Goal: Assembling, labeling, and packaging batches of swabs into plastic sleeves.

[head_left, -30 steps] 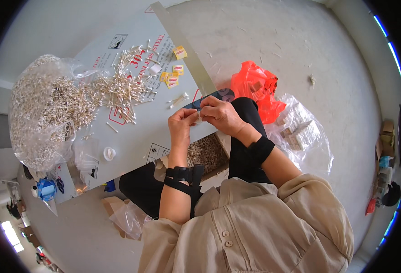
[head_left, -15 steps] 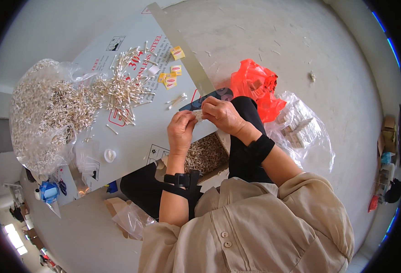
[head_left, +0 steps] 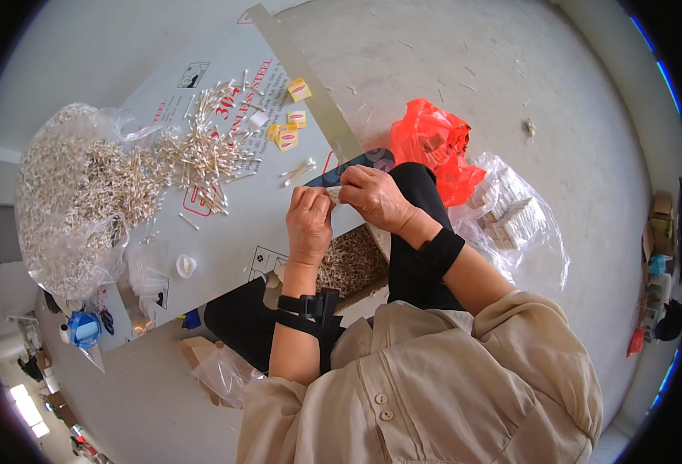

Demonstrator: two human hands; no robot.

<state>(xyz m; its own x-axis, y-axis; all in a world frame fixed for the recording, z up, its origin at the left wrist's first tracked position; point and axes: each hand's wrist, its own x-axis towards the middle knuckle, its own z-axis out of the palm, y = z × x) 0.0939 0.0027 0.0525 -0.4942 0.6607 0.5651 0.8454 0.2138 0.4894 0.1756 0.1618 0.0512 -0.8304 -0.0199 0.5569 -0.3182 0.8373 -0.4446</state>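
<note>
My left hand [head_left: 308, 224] and my right hand [head_left: 376, 197] meet over the table's near edge, fingers closed. Pinched between them is a small white bundle [head_left: 335, 195], which looks like cotton swabs; the fingertips cover most of it. Just beyond the left hand, a few loose cotton swabs [head_left: 299, 172] lie on the table [head_left: 225, 240]. Below the hands, an open cardboard box [head_left: 352, 263] full of cotton swabs rests near my lap. Farther left, a large heap of cotton swabs [head_left: 209, 155] spills from a big clear bag [head_left: 78, 201].
Small yellow boxes [head_left: 285, 138] lie near the table's right edge, and a round white container [head_left: 186, 266] stands nearer me. Right of my leg, a red plastic bag [head_left: 434, 143] and a clear bag of white packs [head_left: 511, 220] sit on the floor.
Both hands stay together over the same spot. The left fingers have shifted slightly and curl closer round the white bundle, so less of it shows.
</note>
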